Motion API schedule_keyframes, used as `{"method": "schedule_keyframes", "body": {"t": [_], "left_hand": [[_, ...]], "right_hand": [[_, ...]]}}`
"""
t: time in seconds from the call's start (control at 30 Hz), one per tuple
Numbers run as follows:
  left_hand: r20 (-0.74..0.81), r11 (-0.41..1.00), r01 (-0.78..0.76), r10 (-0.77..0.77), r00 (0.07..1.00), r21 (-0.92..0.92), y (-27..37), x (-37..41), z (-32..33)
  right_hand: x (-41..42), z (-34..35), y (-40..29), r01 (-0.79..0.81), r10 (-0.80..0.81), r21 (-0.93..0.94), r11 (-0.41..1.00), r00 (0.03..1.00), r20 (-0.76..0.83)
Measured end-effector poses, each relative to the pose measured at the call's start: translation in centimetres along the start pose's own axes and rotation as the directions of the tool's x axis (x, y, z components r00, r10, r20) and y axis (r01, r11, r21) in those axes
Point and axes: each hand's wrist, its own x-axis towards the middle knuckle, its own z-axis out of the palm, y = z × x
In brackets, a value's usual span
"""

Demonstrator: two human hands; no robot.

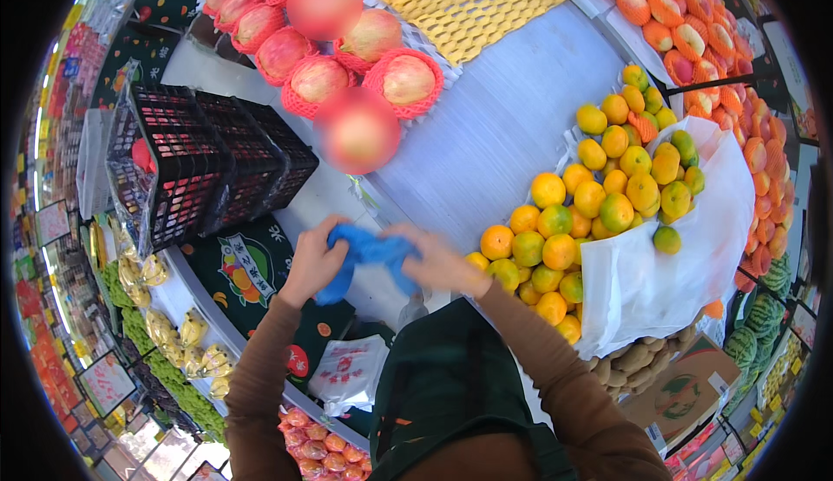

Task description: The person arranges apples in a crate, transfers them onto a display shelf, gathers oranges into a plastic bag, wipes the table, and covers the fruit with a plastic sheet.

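A blue cloth is stretched between my two hands, in front of my dark green apron. My left hand grips its left end, and my right hand, blurred by motion, grips its right end. To the right of my hands lies a pile of orange and green citrus fruit, partly on a white sheet. Beyond my hands is a grey-blue display surface. At its far left, large red-and-yellow fruits sit in pink foam nets.
Black plastic crates holding red fruit stand at the left. A yellow foam net sheet lies at the display's far side. White plastic bags hang near my apron. Bananas line the left counter. A cardboard box stands at the lower right.
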Motion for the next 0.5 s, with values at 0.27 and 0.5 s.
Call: {"method": "schedule_keyframes", "body": {"t": [0.27,0.5], "left_hand": [[-0.109,0.827,-0.081,0.169,0.980,0.556,0.5,7.1,7.6],[0.111,0.961,-0.038,0.008,0.994,0.276,-1.1,3.3,12.2]], "right_hand": [[6.7,-3.7,8.0,0.161,-0.381,-0.891,0.425,0.924,-0.015],[-0.6,-3.4,8.6,0.056,-0.083,-0.921,0.385,0.996,0.026]]}}
